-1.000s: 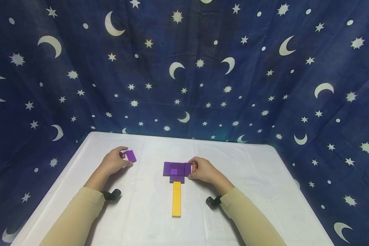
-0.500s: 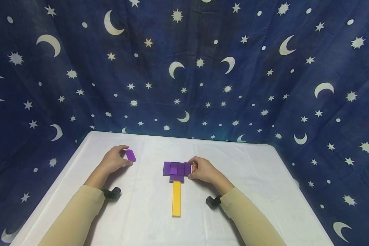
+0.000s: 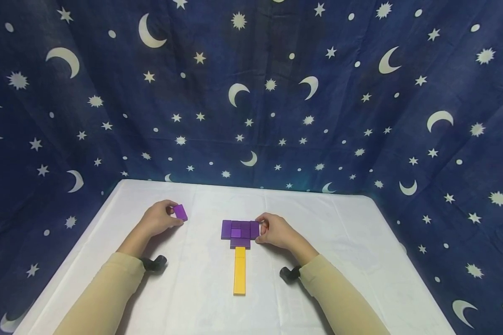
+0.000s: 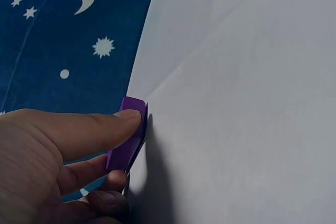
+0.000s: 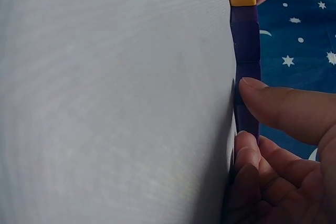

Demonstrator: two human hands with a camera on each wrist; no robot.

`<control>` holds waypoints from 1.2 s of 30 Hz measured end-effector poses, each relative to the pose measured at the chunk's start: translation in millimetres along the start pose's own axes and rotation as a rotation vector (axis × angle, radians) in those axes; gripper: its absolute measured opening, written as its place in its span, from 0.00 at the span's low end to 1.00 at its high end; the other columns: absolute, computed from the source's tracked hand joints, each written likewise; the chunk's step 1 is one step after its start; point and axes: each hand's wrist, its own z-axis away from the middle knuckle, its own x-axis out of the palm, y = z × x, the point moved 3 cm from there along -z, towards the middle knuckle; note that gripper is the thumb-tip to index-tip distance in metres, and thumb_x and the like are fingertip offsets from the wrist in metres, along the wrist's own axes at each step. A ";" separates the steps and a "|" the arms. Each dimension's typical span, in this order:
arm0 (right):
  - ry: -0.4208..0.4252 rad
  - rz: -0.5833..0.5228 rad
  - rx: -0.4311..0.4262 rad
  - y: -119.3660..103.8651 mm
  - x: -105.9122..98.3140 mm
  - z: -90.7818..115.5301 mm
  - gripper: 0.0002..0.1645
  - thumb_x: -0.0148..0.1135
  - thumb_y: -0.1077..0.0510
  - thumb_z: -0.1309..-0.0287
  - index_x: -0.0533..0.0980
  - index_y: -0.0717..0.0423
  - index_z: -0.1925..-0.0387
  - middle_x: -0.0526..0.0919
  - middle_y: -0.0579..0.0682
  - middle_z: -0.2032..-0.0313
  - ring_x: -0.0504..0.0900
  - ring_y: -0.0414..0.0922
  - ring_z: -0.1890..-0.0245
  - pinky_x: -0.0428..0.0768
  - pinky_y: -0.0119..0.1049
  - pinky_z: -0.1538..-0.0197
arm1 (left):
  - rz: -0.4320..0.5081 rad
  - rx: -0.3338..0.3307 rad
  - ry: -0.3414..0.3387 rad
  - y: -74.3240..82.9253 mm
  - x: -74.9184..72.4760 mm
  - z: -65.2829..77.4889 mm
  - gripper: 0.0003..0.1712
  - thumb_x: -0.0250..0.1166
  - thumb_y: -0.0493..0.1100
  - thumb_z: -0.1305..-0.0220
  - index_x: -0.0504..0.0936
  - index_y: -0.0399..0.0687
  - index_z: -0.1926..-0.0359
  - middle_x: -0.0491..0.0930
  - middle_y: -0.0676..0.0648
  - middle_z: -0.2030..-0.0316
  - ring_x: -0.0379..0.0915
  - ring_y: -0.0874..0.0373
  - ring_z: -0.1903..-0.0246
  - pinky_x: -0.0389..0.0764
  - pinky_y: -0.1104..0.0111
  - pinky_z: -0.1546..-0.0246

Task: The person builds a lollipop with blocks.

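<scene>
My left hand [image 3: 157, 218] pinches a purple block [image 3: 180, 212] between thumb and fingers over the left part of the table. In the left wrist view the thumb lies on one face of that purple block [image 4: 124, 148]; whether it touches the cloth I cannot tell. A T-shaped layout of purple blocks [image 3: 241, 243] lies flat at mid-table, a lighter purple square among them. Below it runs a column of yellow blocks [image 3: 240, 272]. My right hand [image 3: 276, 231] holds the layout's right-end purple block [image 3: 254, 230], thumb at the near edge and a finger at the far edge.
A white cloth covers the table [image 3: 201, 288]. Behind and beside it hangs a dark blue curtain [image 3: 272, 139] with moons and stars. Black camera mounts [image 3: 154, 264] sit at both wrists.
My left hand has shifted slightly to the right with its purple block. The right hand and the block layout stay where they were; the head view has moved a little.
</scene>
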 end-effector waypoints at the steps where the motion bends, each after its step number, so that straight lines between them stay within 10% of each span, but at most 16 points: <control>1: 0.000 -0.002 0.000 0.0 -0.1 0.0 0.37 0.84 0.60 0.52 0.80 0.56 0.39 0.80 0.46 0.72 0.75 0.43 0.71 0.75 0.38 0.59 | 0.007 0.001 -0.002 1.7 1.2 -0.2 0.44 0.79 0.48 0.42 0.74 0.34 0.29 0.81 0.31 0.41 0.78 0.37 0.44 0.78 0.42 0.37; 36: -0.010 -0.023 0.006 -0.4 -0.3 -0.3 0.38 0.85 0.61 0.52 0.80 0.55 0.38 0.79 0.46 0.72 0.75 0.42 0.71 0.75 0.39 0.58 | 0.106 0.125 -0.042 97.3 60.1 -27.5 0.40 0.83 0.51 0.45 0.81 0.41 0.34 0.84 0.39 0.46 0.80 0.44 0.46 0.79 0.48 0.40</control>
